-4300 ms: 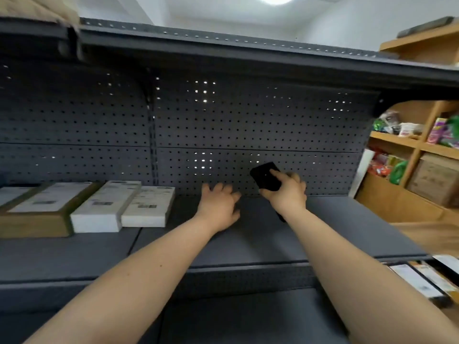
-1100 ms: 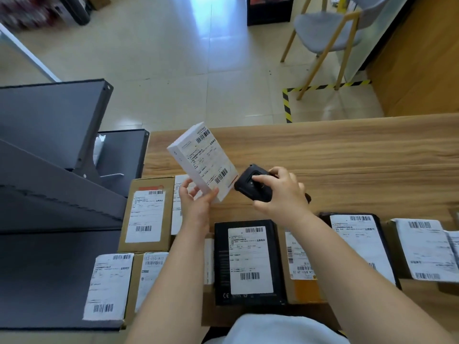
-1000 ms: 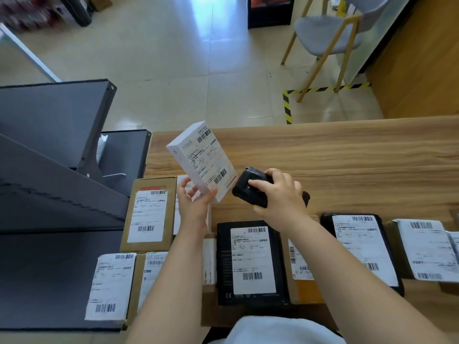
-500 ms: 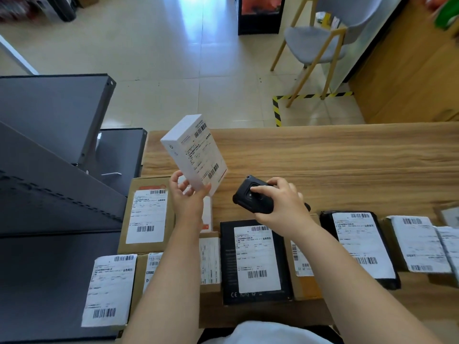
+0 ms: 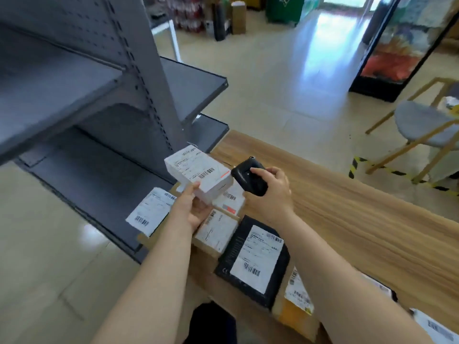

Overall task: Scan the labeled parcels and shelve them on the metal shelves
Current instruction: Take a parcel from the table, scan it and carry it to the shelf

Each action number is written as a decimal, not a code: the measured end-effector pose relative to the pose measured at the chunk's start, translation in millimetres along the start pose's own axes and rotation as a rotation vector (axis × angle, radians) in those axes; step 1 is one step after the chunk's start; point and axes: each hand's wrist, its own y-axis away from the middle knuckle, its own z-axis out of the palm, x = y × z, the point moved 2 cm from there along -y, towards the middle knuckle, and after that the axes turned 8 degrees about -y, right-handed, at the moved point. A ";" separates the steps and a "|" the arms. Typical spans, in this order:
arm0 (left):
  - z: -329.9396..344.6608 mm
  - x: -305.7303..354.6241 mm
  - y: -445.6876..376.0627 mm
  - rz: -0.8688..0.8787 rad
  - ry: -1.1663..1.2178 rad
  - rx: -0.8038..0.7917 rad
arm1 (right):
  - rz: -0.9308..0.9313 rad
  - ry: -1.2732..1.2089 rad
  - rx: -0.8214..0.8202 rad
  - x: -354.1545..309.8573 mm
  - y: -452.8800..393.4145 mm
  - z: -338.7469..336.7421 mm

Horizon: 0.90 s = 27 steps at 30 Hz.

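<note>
Still in the Air: Where a Loose Hold Could Cost the Scan

Right now the small white rectangular carton with its printed shipping label (image 5: 198, 173) is held up above the near-left corner of the pale wood-grain counter (image 5: 347, 207), just beside the grey perforated metal shelving unit (image 5: 104, 78). The left hand (image 5: 195, 209) holds it only at its near lower end, thumb along one side and fingers under it, so most of the carton juts out unsupported and tilted. The right hand (image 5: 269, 192) is curled round the black handheld barcode scanner (image 5: 249, 176), whose nose sits just beside the carton's right edge.

Several risks follow, as I judge them. With the hold so far toward one end, a quick swing to the shelves could let the carton slip out. The scanner looks very near and angled across the label, so it may miss the barcode, or read another label instead: the black flat parcel with a white label (image 5: 253, 256) and more labelled boxes (image 5: 216, 230) lie directly below. Blur across the view hints at head movement, which would not help aiming.
</note>
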 end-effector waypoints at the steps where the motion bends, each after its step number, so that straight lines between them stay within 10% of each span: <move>1: -16.0 2.7 12.6 0.020 0.040 0.033 | -0.051 0.018 -0.057 -12.2 -0.5 8.3; 18: -397.2 75.2 257.3 0.463 0.633 0.580 | -0.726 0.192 -0.720 -282.6 181.8 301.6; 27: -555.9 263.8 322.4 0.688 0.466 0.553 | -0.762 -0.091 -0.575 -495.3 184.1 417.1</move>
